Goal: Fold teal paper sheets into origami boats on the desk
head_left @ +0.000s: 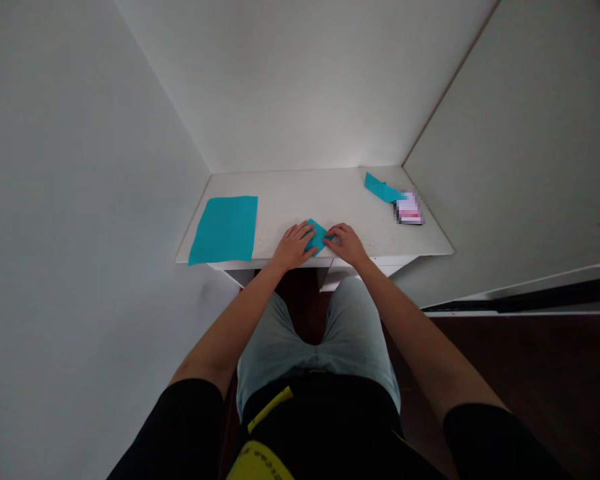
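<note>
A small folded piece of teal paper (318, 235) lies near the front edge of a white table (300, 193). My left hand (293, 245) rests on its left side with fingers laid over the paper. On its right side my right hand (347, 243) presses down, fingertips pinched on the fold. Both hands touch the paper and hold it flat against the tabletop.
A larger flat teal sheet (225, 229) lies at the table's left end. At the back right lie another folded teal piece (381, 189) and a small pink and white object (409, 209). White walls close in the table on three sides. Dark floor lies below.
</note>
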`<state>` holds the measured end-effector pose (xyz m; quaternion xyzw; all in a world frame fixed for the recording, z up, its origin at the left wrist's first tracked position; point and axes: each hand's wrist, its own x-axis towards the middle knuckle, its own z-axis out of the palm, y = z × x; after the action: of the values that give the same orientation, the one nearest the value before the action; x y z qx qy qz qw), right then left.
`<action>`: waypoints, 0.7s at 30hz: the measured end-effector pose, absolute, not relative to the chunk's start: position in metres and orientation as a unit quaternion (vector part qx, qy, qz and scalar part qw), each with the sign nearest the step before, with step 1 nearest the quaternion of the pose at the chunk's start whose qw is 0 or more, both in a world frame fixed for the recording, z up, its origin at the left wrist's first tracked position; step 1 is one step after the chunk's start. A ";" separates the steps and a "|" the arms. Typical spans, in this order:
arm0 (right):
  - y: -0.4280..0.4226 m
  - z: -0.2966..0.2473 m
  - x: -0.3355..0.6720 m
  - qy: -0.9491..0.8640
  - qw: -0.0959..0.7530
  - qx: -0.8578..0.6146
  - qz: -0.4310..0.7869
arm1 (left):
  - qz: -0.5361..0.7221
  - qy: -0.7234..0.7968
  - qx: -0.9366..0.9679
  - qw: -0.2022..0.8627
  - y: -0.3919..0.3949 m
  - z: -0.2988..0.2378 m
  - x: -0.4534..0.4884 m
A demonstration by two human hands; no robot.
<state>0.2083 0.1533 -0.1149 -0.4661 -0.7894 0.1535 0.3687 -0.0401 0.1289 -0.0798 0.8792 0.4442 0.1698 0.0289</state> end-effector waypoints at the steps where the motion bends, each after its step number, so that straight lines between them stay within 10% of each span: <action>1: 0.153 -0.115 0.209 -0.796 0.364 -0.460 0.150 | 0.149 0.425 0.892 0.027 0.132 -0.080 -0.039; 21: 0.137 -0.101 0.200 -0.861 0.208 -0.455 0.090 | 0.127 0.470 0.866 0.118 0.157 -0.093 -0.042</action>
<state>0.1996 0.1373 -0.1011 -0.4552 -0.8612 0.0898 0.2075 -0.0417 0.1573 -0.0926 0.8657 0.4696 0.1273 0.1176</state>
